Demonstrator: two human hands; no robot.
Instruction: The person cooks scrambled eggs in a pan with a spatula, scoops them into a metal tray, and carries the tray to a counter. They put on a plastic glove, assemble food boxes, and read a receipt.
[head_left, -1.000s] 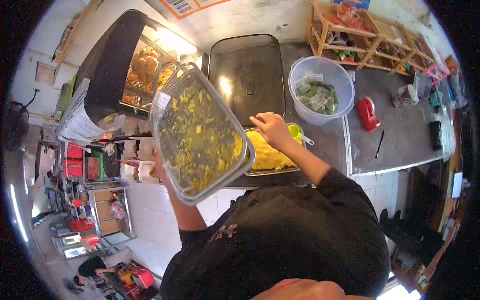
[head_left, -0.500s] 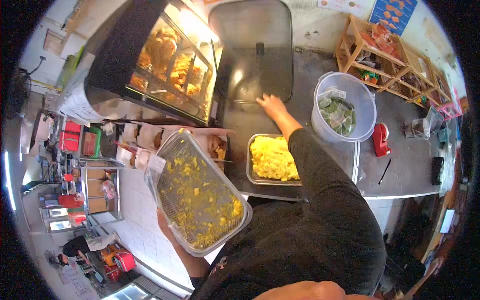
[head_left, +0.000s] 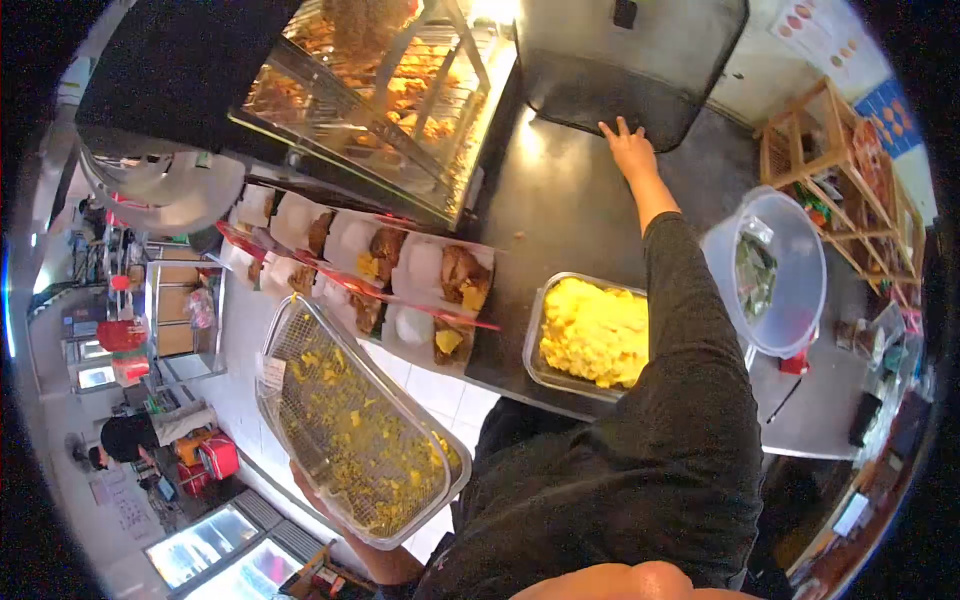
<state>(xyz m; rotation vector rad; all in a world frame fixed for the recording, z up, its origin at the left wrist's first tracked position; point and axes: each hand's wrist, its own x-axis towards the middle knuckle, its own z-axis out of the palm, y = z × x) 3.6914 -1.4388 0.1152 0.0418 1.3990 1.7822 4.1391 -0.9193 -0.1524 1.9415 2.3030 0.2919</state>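
My left hand (head_left: 312, 492), mostly hidden, is under a clear-sided mesh tray (head_left: 360, 430) with yellow-green scraps stuck to it, held tilted away from the counter. Stretched far forward, my right hand (head_left: 630, 150) has its fingers spread at the lower edge of a large dark tray (head_left: 620, 85) leaning up at the back of the counter. Whether the fingertips touch that edge is unclear. Below my right arm, a metal tray (head_left: 537, 365) of yellow food (head_left: 590, 330) sits at the counter's front edge, partly covered by my sleeve.
A glass display case (head_left: 370, 110) with roasted food stands at the left. Open boxes (head_left: 350, 250) of food line the counter beneath it. On the right are a clear bucket (head_left: 790, 290) with green packets and a wooden rack (head_left: 830, 170). Another person (head_left: 140, 437) is far off, lower left.
My right hand has reached forward to the large tray's lower edge. The held mesh tray has moved lower and to the left. The camera view has shifted, showing more food boxes.
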